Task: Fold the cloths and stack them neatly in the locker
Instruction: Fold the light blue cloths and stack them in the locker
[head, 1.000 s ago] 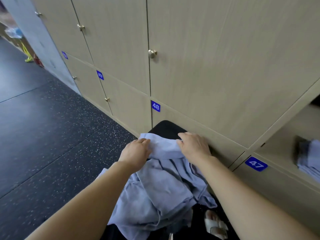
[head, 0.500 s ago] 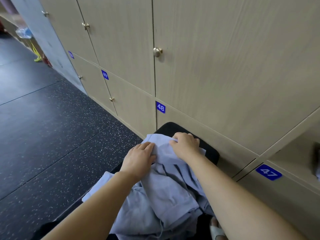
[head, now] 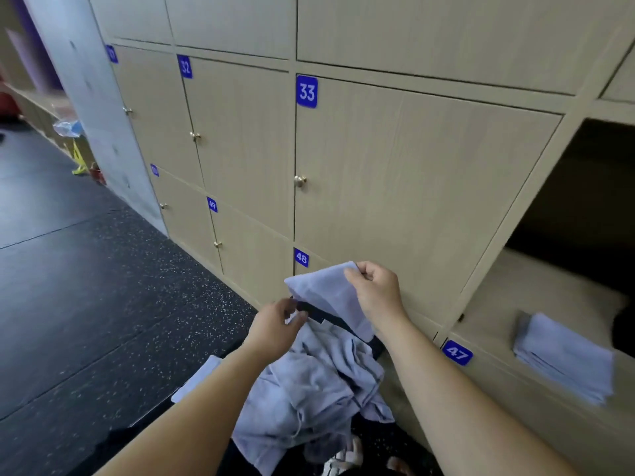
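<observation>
Since half a second ago we have lifted the small pale-blue folded cloth [head: 330,293] off the heap, and our view has tipped up so that the blue locker plate 33 [head: 306,92] now shows. Our right hand [head: 376,293] pinches the cloth's upper right corner between thumb and curled fingers. It holds the cloth in the air in front of the light wood-grain door marked 48 [head: 301,258], above the black padded stool [head: 326,314].

The cloth is a soft, flat rectangle of woven fabric with its broad face turned towards us. Its long axis runs from the top edge down and a little to the right, and the lower end hangs near our right wrist. Our left hand [head: 275,326] sits just below the cloth's lower left edge with fingers loosely curled; we cannot tell whether it has hold of any fabric.

Under both hands lies the crumpled heap of pale-blue cloths [head: 309,383], creased and spilling over the stool. To the right, the open locker [head: 498,290] above plate 47 [head: 457,353] holds a neat stack of folded pale-blue cloths [head: 563,359]. The stack lies flat on the wooden shelf near the front, well apart from the cloth in hand. Round brass knobs [head: 300,181] stud the closed doors, and the floor [head: 103,304] is dark speckled rubber.
</observation>
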{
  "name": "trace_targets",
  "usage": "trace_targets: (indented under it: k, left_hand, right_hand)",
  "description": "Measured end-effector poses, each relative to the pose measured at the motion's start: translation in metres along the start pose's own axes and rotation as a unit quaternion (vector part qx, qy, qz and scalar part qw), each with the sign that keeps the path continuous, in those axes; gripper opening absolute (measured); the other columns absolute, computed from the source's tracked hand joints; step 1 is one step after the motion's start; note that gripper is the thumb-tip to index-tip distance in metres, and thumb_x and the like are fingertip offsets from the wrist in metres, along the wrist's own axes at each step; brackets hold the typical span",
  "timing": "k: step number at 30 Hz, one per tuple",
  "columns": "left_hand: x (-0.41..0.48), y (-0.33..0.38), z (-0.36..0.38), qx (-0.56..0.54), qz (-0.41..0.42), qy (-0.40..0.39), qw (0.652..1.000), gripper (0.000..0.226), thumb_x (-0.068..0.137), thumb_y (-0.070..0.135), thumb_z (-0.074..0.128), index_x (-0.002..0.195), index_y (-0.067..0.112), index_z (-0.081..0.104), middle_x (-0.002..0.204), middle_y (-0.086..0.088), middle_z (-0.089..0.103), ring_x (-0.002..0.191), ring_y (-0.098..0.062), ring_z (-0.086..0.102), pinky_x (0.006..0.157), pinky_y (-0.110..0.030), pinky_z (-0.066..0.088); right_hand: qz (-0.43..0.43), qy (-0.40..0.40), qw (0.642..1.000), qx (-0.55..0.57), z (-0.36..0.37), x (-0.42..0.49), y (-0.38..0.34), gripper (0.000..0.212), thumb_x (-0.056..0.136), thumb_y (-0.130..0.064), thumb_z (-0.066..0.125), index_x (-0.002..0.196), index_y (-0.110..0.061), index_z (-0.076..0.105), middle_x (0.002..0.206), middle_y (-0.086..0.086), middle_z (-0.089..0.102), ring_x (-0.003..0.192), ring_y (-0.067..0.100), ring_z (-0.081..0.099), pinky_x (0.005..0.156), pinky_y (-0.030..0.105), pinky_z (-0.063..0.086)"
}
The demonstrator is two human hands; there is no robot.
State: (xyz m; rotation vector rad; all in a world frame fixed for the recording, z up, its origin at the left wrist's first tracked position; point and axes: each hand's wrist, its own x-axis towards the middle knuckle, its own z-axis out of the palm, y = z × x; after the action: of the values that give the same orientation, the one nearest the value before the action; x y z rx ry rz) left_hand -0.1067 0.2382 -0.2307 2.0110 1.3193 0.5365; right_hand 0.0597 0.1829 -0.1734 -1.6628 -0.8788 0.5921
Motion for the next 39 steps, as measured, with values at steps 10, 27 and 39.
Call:
trace_targets:
  k: [10, 27, 39]
  left_hand:
    - [-0.058, 0.086, -0.04, -0.435, -0.024, -0.079, 0.897, 0.014, 0.096, 0.013, 0.059, 0.084, 0.005, 0.057, 0.074, -0.009, 0.065, 0.073, -0.022, 0.062, 0.08, -0.034, 0.05]
    - [-0.09, 0.136, -0.057, -0.319, 0.038, 0.092, 0.943, 0.027, 0.094, 0.022, 0.06, 0.073, 0.006, 0.057, 0.068, -0.004, 0.049, 0.063, -0.016, 0.042, 0.059, -0.022, 0.037]
    - [-0.085, 0.14, -0.056, -0.371, 0.041, 0.11, 0.921, 0.031, 0.092, 0.022, 0.065, 0.066, 0.011, 0.051, 0.064, -0.001, 0.047, 0.059, -0.012, 0.041, 0.056, -0.017, 0.037]
  right_hand:
    - [-0.003, 0.048, 0.994, 0.101, -0.05, -0.059, -0.039, 0.028, 0.091, -0.01, 0.058, 0.089, 0.017, 0.05, 0.075, 0.004, 0.042, 0.071, 0.015, 0.035, 0.06, 0.027, 0.031]
    - [-0.055, 0.082, 0.985, 0.144, -0.084, -0.098, -0.069, 0.045, 0.086, -0.01, 0.065, 0.052, -0.016, 0.036, 0.055, -0.006, 0.028, 0.058, 0.016, 0.026, 0.056, 0.029, 0.022]
    - [-0.044, 0.084, 0.985, 0.146, -0.105, -0.097, -0.071, 0.036, 0.086, -0.009, 0.068, 0.06, -0.009, 0.044, 0.055, -0.002, 0.03, 0.045, 0.005, 0.025, 0.044, 0.015, 0.027]
